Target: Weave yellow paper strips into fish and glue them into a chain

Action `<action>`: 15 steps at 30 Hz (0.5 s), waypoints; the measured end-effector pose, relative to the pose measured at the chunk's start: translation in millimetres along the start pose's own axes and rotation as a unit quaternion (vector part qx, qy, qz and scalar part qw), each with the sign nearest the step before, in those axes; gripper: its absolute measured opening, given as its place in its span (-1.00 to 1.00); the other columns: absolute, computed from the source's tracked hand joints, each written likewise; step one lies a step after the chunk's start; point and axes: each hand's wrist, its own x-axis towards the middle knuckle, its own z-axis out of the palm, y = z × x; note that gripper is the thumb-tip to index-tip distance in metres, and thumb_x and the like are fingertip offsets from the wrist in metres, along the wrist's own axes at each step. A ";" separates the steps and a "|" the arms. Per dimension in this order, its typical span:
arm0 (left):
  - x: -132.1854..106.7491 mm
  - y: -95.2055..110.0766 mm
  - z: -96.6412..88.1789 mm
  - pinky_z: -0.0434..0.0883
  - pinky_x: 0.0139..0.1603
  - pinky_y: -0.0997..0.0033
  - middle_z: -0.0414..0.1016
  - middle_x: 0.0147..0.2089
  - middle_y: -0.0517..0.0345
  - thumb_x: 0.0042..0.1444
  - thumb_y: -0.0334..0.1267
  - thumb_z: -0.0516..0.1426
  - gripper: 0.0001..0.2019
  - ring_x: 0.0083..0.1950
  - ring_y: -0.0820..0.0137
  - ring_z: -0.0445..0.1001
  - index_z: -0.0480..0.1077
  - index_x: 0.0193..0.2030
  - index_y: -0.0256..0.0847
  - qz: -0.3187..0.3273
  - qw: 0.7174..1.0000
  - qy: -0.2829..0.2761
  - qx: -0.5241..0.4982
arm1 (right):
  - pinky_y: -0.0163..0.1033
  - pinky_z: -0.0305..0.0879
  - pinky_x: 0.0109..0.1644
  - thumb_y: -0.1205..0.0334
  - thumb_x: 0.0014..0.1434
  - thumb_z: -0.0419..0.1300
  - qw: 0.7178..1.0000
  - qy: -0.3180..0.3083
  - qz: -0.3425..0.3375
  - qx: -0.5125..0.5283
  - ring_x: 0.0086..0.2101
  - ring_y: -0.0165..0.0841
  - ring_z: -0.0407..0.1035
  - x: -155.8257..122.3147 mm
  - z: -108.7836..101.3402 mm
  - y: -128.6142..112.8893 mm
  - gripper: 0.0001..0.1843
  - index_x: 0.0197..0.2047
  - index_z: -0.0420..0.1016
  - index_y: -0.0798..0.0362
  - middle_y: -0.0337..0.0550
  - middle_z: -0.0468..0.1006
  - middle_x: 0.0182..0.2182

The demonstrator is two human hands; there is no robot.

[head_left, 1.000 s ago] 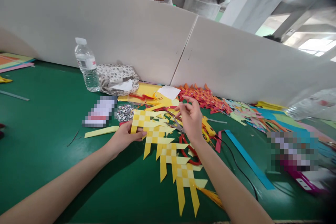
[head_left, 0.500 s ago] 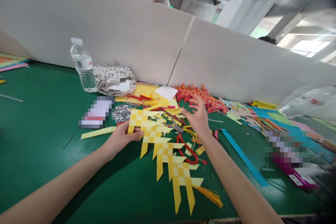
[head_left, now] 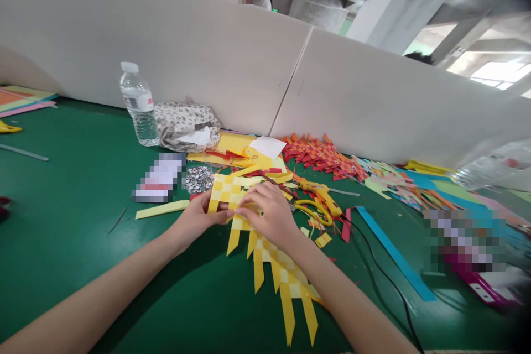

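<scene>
Left hand [head_left: 199, 218]: closed in a pinch, thumb on top and fingers beneath, gripping the near left edge of the woven paper chain [head_left: 226, 191].
Right hand [head_left: 267, 213]: palm down on the same weave with fingers bent, its fingertips meeting the left thumb. From where I stand, I cannot tell whether it nips a strip or only presses.
Woven paper chain: yellow and pale-yellow checker squares lying flat on the green table [head_left: 62, 204]. It runs from under both hands toward the near edge, and loose strip ends fan out at its tail.
Just right of the hands: yellow-handled scissors [head_left: 317, 202] among red and yellow paper scraps, close to the right hand but not touching it.
Just left: a pale yellow strip [head_left: 161, 209] lying flat, with a small bag of googly eyes [head_left: 198, 177] behind it.
Farther right: a blue strip [head_left: 394, 254] and a thin black cable [head_left: 385, 282] crossing the table.
Behind: a pile of red-orange woven pieces [head_left: 323, 155], a white paper slip [head_left: 267, 146], a patterned pouch [head_left: 185, 121] and an upright water bottle [head_left: 139, 104], all near the white partition [head_left: 166, 38].
</scene>
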 end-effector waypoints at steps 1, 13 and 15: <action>0.1 -0.3 0.0 0.42 -0.25 0.45 0.57 -0.18 0.12 -0.10 -0.25 0.28 -0.64 -0.16 0.36 0.51 0.37 -0.12 -0.19 0.001 1.000 0.003 0.000 | -0.21 0.11 -0.17 0.18 0.15 0.17 1.000 -0.004 0.003 -0.002 -0.29 -0.36 0.26 -0.2 0.6 -0.7 -0.87 -0.41 0.42 0.02 -0.23 0.46 -0.38; -0.1 0.9 -0.7 0.42 -0.25 0.47 0.55 -0.25 0.19 -0.10 -0.27 0.28 -0.65 -0.23 0.42 0.50 0.36 -0.14 -0.17 -0.014 0.999 0.007 -0.031 | -0.22 0.16 -0.14 0.19 0.20 0.10 0.981 0.125 0.118 0.085 -0.27 -0.35 0.27 1.9 -9.5 2.7 -0.84 -0.41 0.30 0.02 -0.22 0.41 -0.39; 0.5 0.2 -0.9 0.41 -0.25 0.48 0.54 -0.25 0.21 -0.11 -0.27 0.28 -0.66 -0.24 0.45 0.49 0.36 -0.15 -0.17 -0.013 0.999 0.008 -0.035 | -0.22 0.17 -0.15 0.16 0.20 0.09 0.973 0.162 0.133 0.094 -0.28 -0.35 0.26 3.1 -13.8 7.4 -0.82 -0.42 0.30 0.02 -0.22 0.40 -0.40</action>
